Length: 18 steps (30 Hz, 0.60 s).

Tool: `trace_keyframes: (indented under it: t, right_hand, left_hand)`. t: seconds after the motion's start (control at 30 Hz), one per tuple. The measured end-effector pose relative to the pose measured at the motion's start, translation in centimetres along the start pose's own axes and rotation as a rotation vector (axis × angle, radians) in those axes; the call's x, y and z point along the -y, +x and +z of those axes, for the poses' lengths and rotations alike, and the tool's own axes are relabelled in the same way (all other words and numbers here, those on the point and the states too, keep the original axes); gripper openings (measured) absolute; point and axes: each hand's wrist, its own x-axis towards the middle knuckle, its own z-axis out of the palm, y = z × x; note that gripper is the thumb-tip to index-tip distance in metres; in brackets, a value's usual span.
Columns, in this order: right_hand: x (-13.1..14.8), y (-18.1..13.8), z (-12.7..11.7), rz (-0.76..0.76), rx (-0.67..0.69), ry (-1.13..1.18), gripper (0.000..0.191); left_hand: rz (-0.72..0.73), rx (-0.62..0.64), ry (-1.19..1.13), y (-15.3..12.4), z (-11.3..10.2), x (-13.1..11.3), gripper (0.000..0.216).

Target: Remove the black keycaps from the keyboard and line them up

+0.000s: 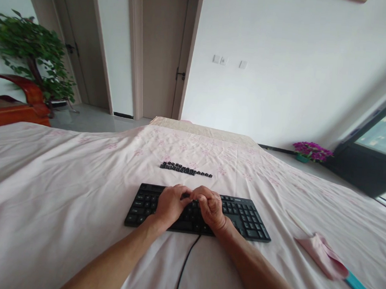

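Note:
A black keyboard (254,220) lies on the pink floral cloth (107,169). Over its middle, my left hand (171,204) is closed, thumb and fingertips brought together near the upper rows of keys. Against those fingertips my right hand (211,204) is curled, its fingers bent down at the same spot. Whatever the fingertips hold is hidden by the fingers. Just beyond the keyboard, several loose black keycaps (178,167) stand in slanting rows on the cloth. A black cable (186,262) runs from the keyboard's near edge toward me.
To the right lie a pink cloth (326,257), a blue brush-like piece (356,282) and a pale thin stick (298,222). Beyond the cloth-covered surface are a wooden armchair (33,94), a leafy plant (30,49), purple flowers (313,150) and a closed door (162,48).

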Motion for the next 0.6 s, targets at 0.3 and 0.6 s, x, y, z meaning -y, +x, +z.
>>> trace_keyframes:
  t: [0.3,0.6]
  right_hand:
    - [0.76,-0.03,-0.22,-0.256,0.029,-0.316,0.041]
    - [0.74,0.12,-0.16,-0.023,-0.052,0.003,0.034]
  left_hand:
    - [-0.068,0.028,-0.107,-0.14,-0.53,-0.33,0.017]
    - [-0.080,0.074,-0.104,0.19,-0.09,0.52,0.020]
